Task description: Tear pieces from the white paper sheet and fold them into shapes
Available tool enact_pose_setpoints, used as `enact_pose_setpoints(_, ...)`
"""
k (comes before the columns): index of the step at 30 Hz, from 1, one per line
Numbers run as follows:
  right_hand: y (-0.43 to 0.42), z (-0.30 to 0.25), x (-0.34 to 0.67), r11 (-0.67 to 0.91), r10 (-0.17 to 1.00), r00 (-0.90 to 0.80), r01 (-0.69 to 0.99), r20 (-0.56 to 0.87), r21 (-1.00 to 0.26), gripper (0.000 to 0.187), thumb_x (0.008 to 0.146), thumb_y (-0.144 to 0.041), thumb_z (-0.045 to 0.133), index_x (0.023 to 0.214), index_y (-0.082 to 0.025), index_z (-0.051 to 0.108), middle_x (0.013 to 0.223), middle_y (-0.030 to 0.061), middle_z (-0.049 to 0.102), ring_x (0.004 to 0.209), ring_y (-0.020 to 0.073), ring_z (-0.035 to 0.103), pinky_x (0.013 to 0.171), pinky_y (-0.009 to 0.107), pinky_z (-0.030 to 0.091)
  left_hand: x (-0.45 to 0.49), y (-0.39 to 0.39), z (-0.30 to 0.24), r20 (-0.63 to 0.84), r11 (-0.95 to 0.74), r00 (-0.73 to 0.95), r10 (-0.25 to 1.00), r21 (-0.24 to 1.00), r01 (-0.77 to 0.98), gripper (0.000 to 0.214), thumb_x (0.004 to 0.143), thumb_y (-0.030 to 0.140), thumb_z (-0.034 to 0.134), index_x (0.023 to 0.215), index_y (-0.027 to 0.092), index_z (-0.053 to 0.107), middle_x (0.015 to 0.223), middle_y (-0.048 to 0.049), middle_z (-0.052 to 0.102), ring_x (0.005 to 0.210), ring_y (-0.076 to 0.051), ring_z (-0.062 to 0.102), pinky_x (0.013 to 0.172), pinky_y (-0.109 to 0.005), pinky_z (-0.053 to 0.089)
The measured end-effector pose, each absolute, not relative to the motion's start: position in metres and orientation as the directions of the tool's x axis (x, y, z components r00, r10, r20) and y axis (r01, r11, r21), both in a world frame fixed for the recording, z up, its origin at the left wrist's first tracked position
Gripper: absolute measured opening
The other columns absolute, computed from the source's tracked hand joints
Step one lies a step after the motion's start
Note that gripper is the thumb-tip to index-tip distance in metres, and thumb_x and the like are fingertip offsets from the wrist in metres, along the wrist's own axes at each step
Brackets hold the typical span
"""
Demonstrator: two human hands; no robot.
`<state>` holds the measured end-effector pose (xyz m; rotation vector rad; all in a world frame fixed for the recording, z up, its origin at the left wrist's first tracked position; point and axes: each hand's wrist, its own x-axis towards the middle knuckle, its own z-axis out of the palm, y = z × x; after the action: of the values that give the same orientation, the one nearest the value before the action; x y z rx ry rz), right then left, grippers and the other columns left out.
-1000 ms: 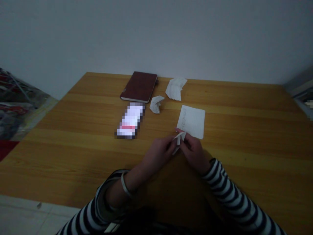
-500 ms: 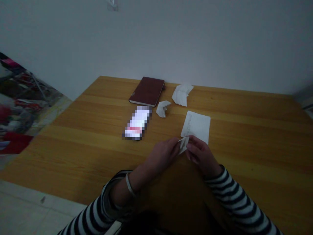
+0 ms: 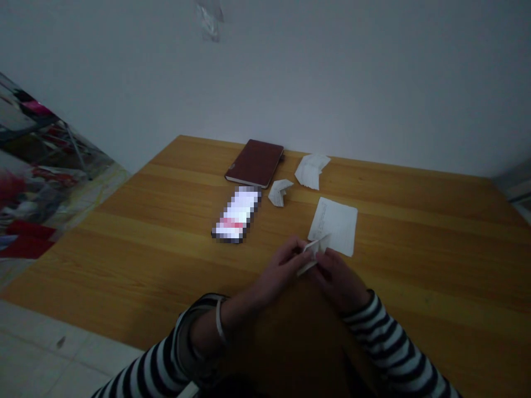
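Note:
Between my two hands is a small folded piece of white paper (image 3: 307, 267), its flaps partly spread. My left hand (image 3: 282, 268) pinches its left side, thumb on top. My right hand (image 3: 338, 279) grips the right side, with some fingertips hidden behind the paper and in shadow. Just beyond the hands lies a flat sheet of lined paper (image 3: 338, 224) with writing along its left edge. Farther back are a small folded paper piece (image 3: 277, 192) and a larger fanned group of folded papers (image 3: 309, 170).
A dark red notebook (image 3: 256, 163) lies near the wall at the back of the wooden table (image 3: 145, 249). In front of it is a phone (image 3: 237, 215) with a lit, blurred screen. Cluttered items (image 3: 45, 177) stand on the floor at the left.
The folded paper in my hands has been turned and its flaps now stand farther apart. My left thumb has moved onto it. The whole view has shifted slightly.

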<state>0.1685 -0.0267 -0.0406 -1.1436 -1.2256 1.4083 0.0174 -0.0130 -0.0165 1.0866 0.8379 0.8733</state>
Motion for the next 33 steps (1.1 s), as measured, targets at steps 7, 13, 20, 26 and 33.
enact_pose_setpoints(7,-0.022,-0.043,0.169,-0.196,0.969,-0.197,-0.231,-0.152,-0.953,0.026,0.083,-0.047,0.063,0.093,-0.023,0.057,0.062,-0.0043,0.056,0.048,0.0108,0.049,0.044,0.022,0.042,0.014,-0.001,-0.03,-0.26,0.574,0.626,0.735,0.73,-0.371,0.033,0.088,0.043,0.062,0.083,0.011,0.068,0.076,-0.007,0.065,0.074,-0.017,0.059,0.076,-0.03,0.042)
enact_pose_setpoints(13,-0.027,-0.047,0.169,0.13,0.967,0.224,-0.012,0.124,-0.991,0.027,0.082,-0.031,0.07,0.104,-0.026,0.054,0.083,-0.0014,0.063,0.072,0.0142,0.062,0.062,0.026,0.053,0.013,-0.002,-0.032,-0.315,0.542,0.504,0.804,0.735,-0.407,0.027,0.082,0.04,0.072,0.083,0.013,0.072,0.081,-0.0047,0.065,0.077,-0.014,0.057,0.077,-0.026,0.042)
enact_pose_setpoints(20,-0.036,-0.043,0.173,0.453,0.82,0.039,0.563,0.57,-0.691,0.019,0.088,-0.015,0.061,0.099,-0.024,0.074,0.093,0.0074,0.069,0.087,0.0201,0.065,0.079,0.036,0.055,0.014,-0.001,-0.038,-0.345,0.485,0.407,0.846,0.816,-0.315,0.036,0.076,0.046,0.075,0.077,0.011,0.072,0.075,-0.0038,0.065,0.071,-0.014,0.056,0.071,-0.026,0.042)
enact_pose_setpoints(26,-0.037,-0.042,0.168,0.399,0.866,0.109,0.439,0.488,-0.805,0.014,0.083,-0.017,0.068,0.087,-0.024,0.079,0.087,0.0085,0.074,0.082,0.0226,0.067,0.075,0.039,0.057,0.013,0.004,-0.037,-0.26,0.334,0.346,0.901,0.927,-0.173,0.037,0.073,0.048,0.076,0.067,0.012,0.07,0.069,-0.0017,0.062,0.065,-0.012,0.052,0.065,-0.025,0.04)
enact_pose_setpoints(33,-0.032,-0.051,0.169,0.039,0.971,0.234,0.062,0.053,-0.997,0.013,0.073,-0.024,0.078,0.086,-0.025,0.079,0.086,0.0055,0.078,0.079,0.0222,0.072,0.077,0.038,0.059,0.012,0.006,-0.032,-0.088,0.105,0.319,0.944,0.994,-0.035,0.032,0.081,0.044,0.07,0.071,0.013,0.072,0.082,-0.0045,0.062,0.078,-0.015,0.056,0.073,-0.027,0.043)
